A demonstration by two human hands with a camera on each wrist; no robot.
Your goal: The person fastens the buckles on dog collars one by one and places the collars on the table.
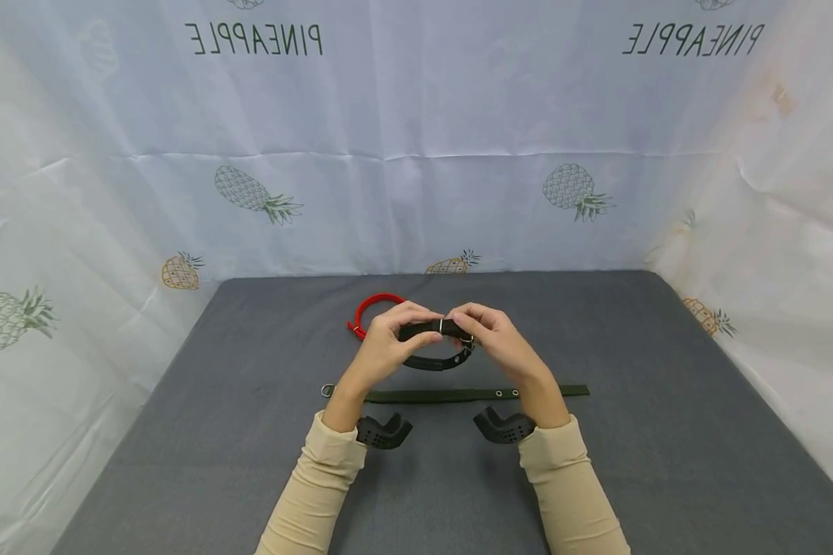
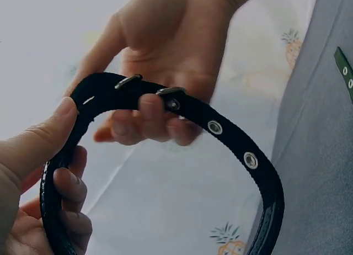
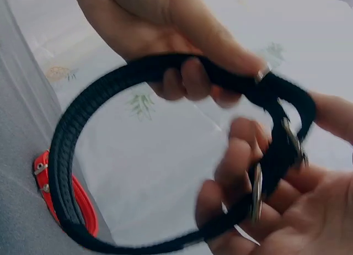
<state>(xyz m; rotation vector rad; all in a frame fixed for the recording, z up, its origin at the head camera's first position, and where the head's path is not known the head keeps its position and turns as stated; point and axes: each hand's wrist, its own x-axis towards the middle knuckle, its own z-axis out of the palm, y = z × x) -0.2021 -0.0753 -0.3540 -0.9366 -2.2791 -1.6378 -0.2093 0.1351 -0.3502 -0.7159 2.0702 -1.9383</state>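
Observation:
A black buckled collar (image 1: 433,363), bent into a loop, is held up between both hands over the table. My left hand (image 1: 382,351) grips the strap, thumb on one face and fingers curled behind. In the left wrist view, metal eyelets (image 2: 214,127) line the strap beyond the buckle (image 2: 171,91). My right hand (image 1: 503,347) pinches the collar at its buckle end, fingers curled around the strap. The right wrist view shows a metal keeper loop (image 3: 263,73) by the left thumb and a D-ring (image 3: 257,193) among the right fingers. The strap bulges in a small fold between the hands.
A red collar (image 1: 358,312) lies looped on the grey table (image 1: 215,432), behind the left hand. Nearer the person, an olive green collar (image 1: 430,396) lies stretched straight, partly covered by the right wrist. Pineapple-printed cloth (image 1: 416,216) hangs behind the table and at both sides.

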